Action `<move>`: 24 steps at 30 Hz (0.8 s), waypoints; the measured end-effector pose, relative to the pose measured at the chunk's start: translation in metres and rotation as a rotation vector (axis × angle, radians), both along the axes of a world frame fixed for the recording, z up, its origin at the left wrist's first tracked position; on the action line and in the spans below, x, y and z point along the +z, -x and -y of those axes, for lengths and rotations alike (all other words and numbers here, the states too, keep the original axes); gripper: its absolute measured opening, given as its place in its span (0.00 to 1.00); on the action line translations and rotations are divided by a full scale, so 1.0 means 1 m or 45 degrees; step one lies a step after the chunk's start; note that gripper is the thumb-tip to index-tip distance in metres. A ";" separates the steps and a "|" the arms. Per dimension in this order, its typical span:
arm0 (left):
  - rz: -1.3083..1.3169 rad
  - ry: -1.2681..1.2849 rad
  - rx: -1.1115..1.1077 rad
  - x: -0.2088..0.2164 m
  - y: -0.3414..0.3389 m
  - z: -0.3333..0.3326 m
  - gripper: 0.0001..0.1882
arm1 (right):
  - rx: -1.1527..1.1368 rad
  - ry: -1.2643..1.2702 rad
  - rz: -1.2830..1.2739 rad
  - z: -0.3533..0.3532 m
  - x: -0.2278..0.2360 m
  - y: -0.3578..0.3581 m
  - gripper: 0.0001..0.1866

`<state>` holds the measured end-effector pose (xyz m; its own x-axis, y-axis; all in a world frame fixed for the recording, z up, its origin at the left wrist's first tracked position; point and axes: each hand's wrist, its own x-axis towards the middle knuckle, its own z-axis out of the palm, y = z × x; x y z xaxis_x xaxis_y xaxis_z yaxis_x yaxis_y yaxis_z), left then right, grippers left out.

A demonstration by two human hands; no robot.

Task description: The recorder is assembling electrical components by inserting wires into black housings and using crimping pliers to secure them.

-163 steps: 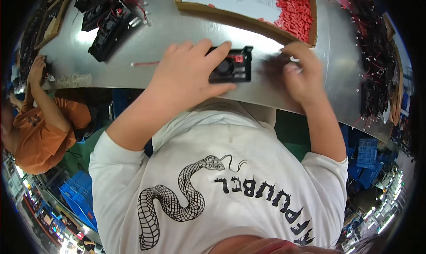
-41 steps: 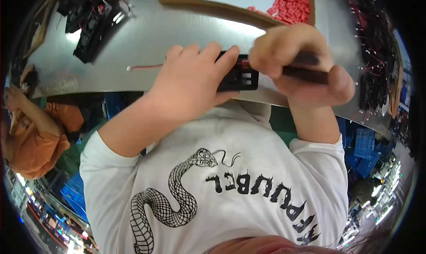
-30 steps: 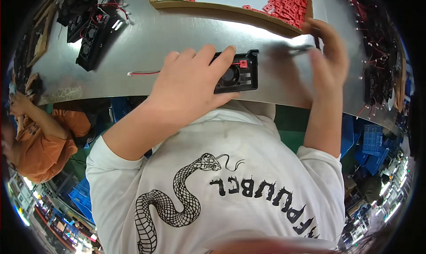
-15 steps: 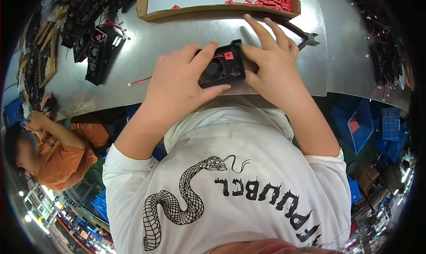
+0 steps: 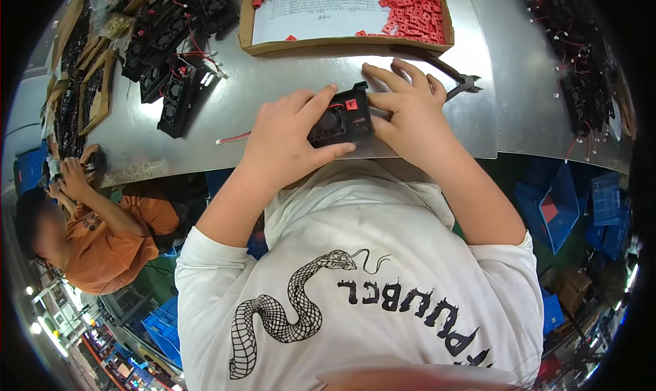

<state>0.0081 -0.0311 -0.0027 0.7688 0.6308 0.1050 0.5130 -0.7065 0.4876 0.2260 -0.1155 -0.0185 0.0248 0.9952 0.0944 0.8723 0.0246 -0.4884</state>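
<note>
Black fan housing (image 5: 339, 120) lies between the two hands, close to the near edge of the counter (image 5: 266, 77). The left hand (image 5: 287, 128) holds it, spanning its width: forefinger along the far side, thumb along the near side, palm over the left end. The right hand (image 5: 413, 111) has thumb and forefinger narrowed at the housing's right end, with the other fingers spread over the counter; how firmly it grips, I cannot tell. A red piece (image 5: 352, 105) sits inside the housing, between the two hands and towards the far side. A red lead (image 5: 236, 137) with a white connector runs out to the left of the left hand.

Just beyond the right hand lie dark cutters (image 5: 465, 84), unheld. Further out from both hands is a cardboard tray (image 5: 342, 47) with many loose red pieces (image 5: 417, 15). More fan units (image 5: 181, 90) lie up and to the left of the left hand.

Judging by this grip, the step in hand is steadying or positioning the housing, with the red piece already in it. The next move would call for keeping both ends supported and the lead free of the fingers.
</note>
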 end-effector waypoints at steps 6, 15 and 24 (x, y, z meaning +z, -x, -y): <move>0.324 0.085 -0.113 0.029 0.003 0.010 0.47 | 0.202 -0.187 -0.585 0.013 0.034 -0.005 0.15; 0.823 0.982 -0.211 0.025 0.020 0.039 0.60 | 0.359 -0.131 -1.737 0.041 0.064 0.015 0.25; 0.939 1.179 -0.079 0.029 0.019 0.056 0.61 | 0.361 -0.533 -0.953 0.042 0.062 0.010 0.25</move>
